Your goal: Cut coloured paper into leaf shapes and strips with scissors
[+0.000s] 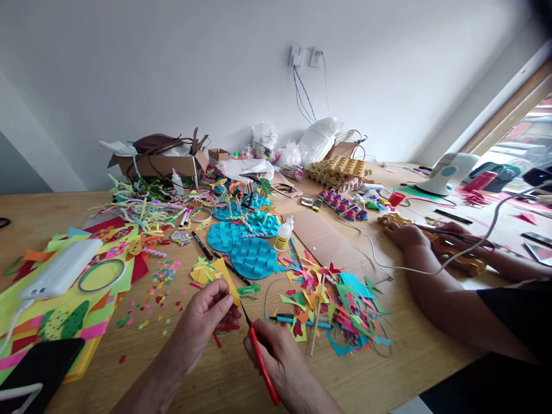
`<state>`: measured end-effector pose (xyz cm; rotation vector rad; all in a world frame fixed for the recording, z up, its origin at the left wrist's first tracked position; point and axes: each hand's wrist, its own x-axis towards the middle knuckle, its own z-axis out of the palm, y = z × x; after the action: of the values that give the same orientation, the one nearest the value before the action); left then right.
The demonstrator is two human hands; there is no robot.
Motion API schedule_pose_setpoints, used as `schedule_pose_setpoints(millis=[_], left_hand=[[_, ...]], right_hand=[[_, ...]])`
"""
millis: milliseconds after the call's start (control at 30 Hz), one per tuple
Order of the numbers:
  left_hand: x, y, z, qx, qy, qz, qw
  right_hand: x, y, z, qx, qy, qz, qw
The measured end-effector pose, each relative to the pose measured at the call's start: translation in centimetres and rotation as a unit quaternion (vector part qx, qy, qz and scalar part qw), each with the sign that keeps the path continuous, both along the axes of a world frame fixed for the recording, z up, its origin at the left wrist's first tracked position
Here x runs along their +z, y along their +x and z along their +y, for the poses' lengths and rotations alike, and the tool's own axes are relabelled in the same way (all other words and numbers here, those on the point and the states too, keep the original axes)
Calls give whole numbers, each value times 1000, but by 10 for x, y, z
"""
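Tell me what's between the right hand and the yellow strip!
The scissors, in the head view: the right hand holds them, and their blades point toward the yellow strip.

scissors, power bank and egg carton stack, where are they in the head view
Scissors (260, 357), head view: red handle.
Power bank (65, 267), head view: white upper face.
Egg carton stack (338, 168), head view: the top carton.

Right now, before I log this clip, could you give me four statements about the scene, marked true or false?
1. The left hand holds yellow paper. True.
2. The right hand holds a marker. False: the right hand holds red-handled scissors.
3. A white bottle stands beside the blue woven discs. True.
4. The stacked egg trays are left of the cardboard box in the picture. False: they are right of it.
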<state>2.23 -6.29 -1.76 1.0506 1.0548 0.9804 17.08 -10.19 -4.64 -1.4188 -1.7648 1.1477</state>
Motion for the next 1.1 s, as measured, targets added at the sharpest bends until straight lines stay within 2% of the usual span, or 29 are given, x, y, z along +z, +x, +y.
schedule_pose_setpoints(millis=[233, 667, 1100], left_hand=[[-1, 0, -2, 8, -4, -15, 1000], [-5, -3, -2, -7, -1, -23, 1000], [-8, -4, -2, -7, -9, -25, 1000]], right_hand=[[-3, -5, 0, -4, 8, -3, 1000], [3, -9, 0, -3, -7, 13, 1000], [-13, -9, 0, -13, 28, 5, 1000]])
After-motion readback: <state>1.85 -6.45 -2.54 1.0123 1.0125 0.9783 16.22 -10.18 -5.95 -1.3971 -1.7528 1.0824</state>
